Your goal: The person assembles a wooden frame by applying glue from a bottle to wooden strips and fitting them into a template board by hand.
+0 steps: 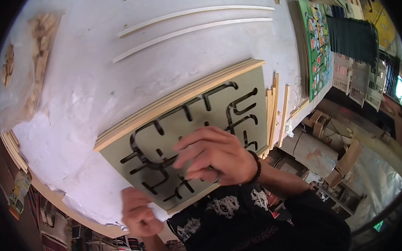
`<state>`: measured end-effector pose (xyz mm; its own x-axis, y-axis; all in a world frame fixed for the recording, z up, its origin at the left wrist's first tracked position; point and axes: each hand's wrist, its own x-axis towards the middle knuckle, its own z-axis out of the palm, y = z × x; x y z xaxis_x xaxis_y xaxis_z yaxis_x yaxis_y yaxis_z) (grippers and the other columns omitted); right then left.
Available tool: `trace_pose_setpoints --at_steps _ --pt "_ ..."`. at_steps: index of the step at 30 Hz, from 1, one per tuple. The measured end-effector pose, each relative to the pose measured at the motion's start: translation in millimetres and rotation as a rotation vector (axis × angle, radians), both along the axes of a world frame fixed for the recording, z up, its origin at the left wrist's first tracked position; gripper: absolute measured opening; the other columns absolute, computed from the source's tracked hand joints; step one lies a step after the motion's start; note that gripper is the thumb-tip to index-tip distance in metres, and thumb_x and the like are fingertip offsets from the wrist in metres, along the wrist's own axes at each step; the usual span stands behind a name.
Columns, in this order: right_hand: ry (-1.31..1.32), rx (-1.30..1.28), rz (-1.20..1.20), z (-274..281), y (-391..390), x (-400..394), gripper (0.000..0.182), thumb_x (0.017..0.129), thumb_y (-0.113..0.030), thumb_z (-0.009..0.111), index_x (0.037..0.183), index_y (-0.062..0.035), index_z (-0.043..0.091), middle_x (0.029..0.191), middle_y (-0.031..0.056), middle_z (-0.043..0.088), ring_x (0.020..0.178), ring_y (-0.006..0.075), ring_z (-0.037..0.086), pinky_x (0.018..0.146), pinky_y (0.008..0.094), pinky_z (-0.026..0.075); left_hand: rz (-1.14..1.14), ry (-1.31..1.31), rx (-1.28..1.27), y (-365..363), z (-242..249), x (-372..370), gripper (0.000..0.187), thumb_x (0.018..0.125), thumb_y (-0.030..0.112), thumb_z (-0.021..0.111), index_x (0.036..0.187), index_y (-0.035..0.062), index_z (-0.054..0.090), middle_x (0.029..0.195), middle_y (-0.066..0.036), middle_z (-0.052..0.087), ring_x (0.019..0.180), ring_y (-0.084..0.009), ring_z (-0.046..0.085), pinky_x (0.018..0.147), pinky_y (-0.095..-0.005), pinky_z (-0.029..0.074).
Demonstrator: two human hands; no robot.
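Right hand [222,159]: fingers half-curled over patterned panel [189,128], contact unclear | left hand [140,213]: fingers curled, hold unclear

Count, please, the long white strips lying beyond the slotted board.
2: the farther strip lies near the picture's top; the nearer strip lies between it and the slotted board. Both show fully.

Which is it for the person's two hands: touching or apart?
Apart: the head view shows part of the board in the gap between the left hand and the right hand.
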<state>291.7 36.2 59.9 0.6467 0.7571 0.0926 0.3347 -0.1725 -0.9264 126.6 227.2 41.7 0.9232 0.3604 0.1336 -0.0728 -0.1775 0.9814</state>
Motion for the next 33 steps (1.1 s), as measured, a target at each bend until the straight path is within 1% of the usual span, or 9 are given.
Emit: trace_pose_setpoints --at_steps 4,7,10,12,14,16,22,29,33 --pt "0.039 -0.057 -0.275 2.9 -60.5 -14.1 0.018 0.096 -0.019 0.06 0.086 -0.0062 0.054 0.084 0.008 0.067 0.087 0.0275 0.066 0.075 0.0403 0.049 0.291 0.001 0.08 -0.8 -3.6 4.9 0.027 0.096 0.013 0.047 0.072 0.0065 0.037 0.059 -0.003 0.037 0.057 -0.0175 0.037 0.059 -0.0341 0.029" --pt "-0.016 -0.126 -0.34 4.3 -106.1 -16.2 0.019 0.101 -0.021 0.053 0.088 -0.0062 0.054 0.077 0.0068 0.063 0.078 0.0241 0.065 0.073 0.0391 0.049 0.233 0.013 0.214 13.4 -11.5 -8.7 0.032 0.101 0.021 0.048 0.074 0.006 0.039 0.059 -0.004 0.04 0.058 -0.0172 0.036 0.06 -0.0345 0.029" --pt "-0.183 -0.333 -0.301 -0.6 -146.4 -0.7 0.011 0.09 -0.008 0.064 0.082 -0.0046 0.056 0.075 0.0079 0.059 0.074 0.0264 0.06 0.068 0.0346 0.045 0.22 0.08 0.414 20.8 -6.2 -10.2 0.021 0.1 0.015 0.049 0.084 0.0015 0.047 0.075 -0.011 0.049 0.071 -0.0228 0.045 0.07 -0.0389 0.038" --pt "-0.187 -0.4 -0.5 -12.5 -166.3 8.5 0.007 0.09 -0.008 0.063 0.088 -0.0033 0.058 0.081 0.0103 0.059 0.077 0.027 0.06 0.069 0.035 0.045 0.349 0.198 0.659 1.5 7.8 23.5 0.009 0.097 0.004 0.048 0.097 -0.0032 0.054 0.094 -0.016 0.056 0.089 -0.0279 0.053 0.085 -0.0406 0.044" --pt "-0.229 -0.415 -0.645 -14.4 -166.4 22.8 0.008 0.09 -0.007 0.062 0.095 -0.0024 0.06 0.09 0.0131 0.059 0.084 0.0283 0.06 0.073 0.0364 0.046 0.2 0.31 0.774 -12.4 15.3 39.7 0.029 0.094 0.002 0.052 0.123 -0.0052 0.054 0.125 -0.02 0.054 0.12 -0.0328 0.05 0.107 -0.043 0.035" --pt "-0.309 -0.387 -0.743 -6.8 -142.5 41.0 0.017 0.089 -0.006 0.061 0.106 -0.0018 0.062 0.102 0.0164 0.06 0.093 0.0301 0.06 0.079 0.0389 0.047 -0.006 0.279 0.805 -31.8 10.7 51.5 0.043 0.094 0.005 0.054 0.136 -0.0028 0.048 0.139 -0.021 0.049 0.132 -0.0352 0.044 0.112 -0.0457 0.03" --pt "-0.589 -0.455 -0.516 -55.0 -140.0 51.0 0.043 0.09 -0.009 0.058 0.134 -0.0065 0.055 0.138 0.0154 0.052 0.129 0.0364 0.048 0.107 0.0478 0.037 -0.207 0.28 0.825 -105.6 -11.5 111.2 0.055 0.095 0.015 0.056 0.146 0.0042 0.039 0.152 -0.015 0.037 0.144 -0.037 0.028 0.116 -0.0553 0.016" --pt "-0.552 -0.68 -0.464 -67.1 -129.6 43.0 0.047 0.096 -0.024 0.053 0.142 -0.0146 0.05 0.149 0.0077 0.044 0.141 0.0335 0.034 0.115 0.0572 0.014 -0.27 0.395 0.896 -118.0 -36.8 122.1 0.059 0.098 0.023 0.05 0.151 0.0045 0.031 0.156 -0.012 0.032 0.146 -0.0356 0.023 0.117 -0.0565 0.011" --pt "-0.557 -0.717 -0.467 -69.0 -129.4 42.6 0.045 0.096 -0.026 0.052 0.14 -0.0152 0.053 0.148 0.0078 0.045 0.14 0.0356 0.035 0.115 0.0573 0.012 -0.279 0.435 0.941 -118.7 -42.7 120.5 0.059 0.097 0.023 0.05 0.15 0.0047 0.033 0.157 -0.011 0.031 0.146 -0.0361 0.022 0.117 -0.0564 0.01"
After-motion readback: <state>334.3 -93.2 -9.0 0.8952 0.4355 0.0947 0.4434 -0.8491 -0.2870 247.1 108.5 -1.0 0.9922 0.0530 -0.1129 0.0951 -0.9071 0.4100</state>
